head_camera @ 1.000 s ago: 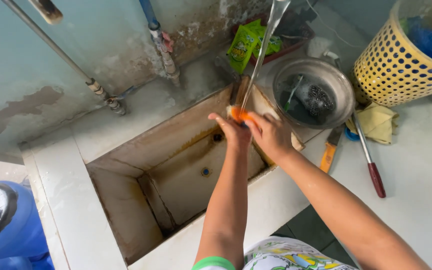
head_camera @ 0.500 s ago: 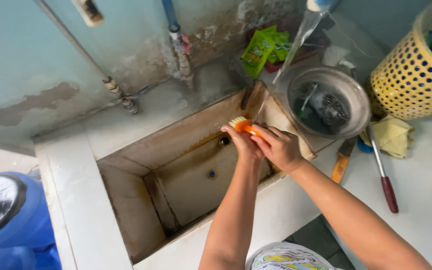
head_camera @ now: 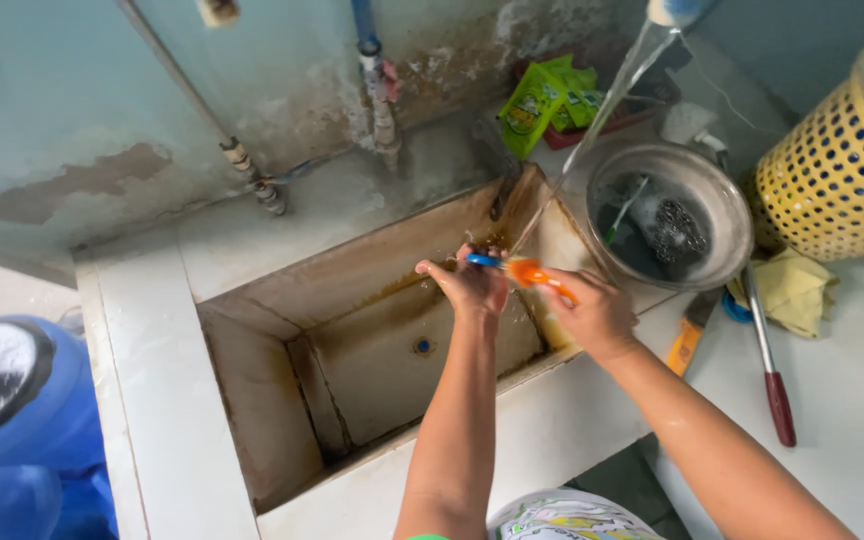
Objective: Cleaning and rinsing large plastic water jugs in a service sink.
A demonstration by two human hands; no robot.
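At the far left you have one blue barrel (head_camera: pixel 12 420) with a dark lid, standing below the white ledge of the single sink (head_camera: pixel 162 400). The sink basin is stained brown, with one drain hole in its floor. On the wall behind it run two pipes, a grey one (head_camera: pixel 237 160) slanting down and a blue-topped one (head_camera: pixel 377 90) going straight down.

Both your hands meet over the basin's right half. Your left hand (head_camera: pixel 472 285) is curled around the blue end of the peeler (head_camera: pixel 522 270); your right hand (head_camera: pixel 597 315) closes over its orange handle from the other side. So the grip is two-handed and closed on that one tool, which sits between your hands, right under one thin stream of water (head_camera: pixel 602 120) falling slantwise from a tap at the top edge. The tool is small and slim, bright orange for most of its length, blue at the tip toward your left hand. I cannot tell its blade.

Right of the stream: one bunch of green sachets (head_camera: pixel 542 100) against the wall, one metal bowl (head_camera: pixel 727 215) holding a scouring pad, one orange-handled knife (head_camera: pixel 687 340), one red-handled utensil (head_camera: pixel 772 375), one yellow cloth (head_camera: pixel 797 290), and one yellow perforated basket (head_camera: pixel 842 175).
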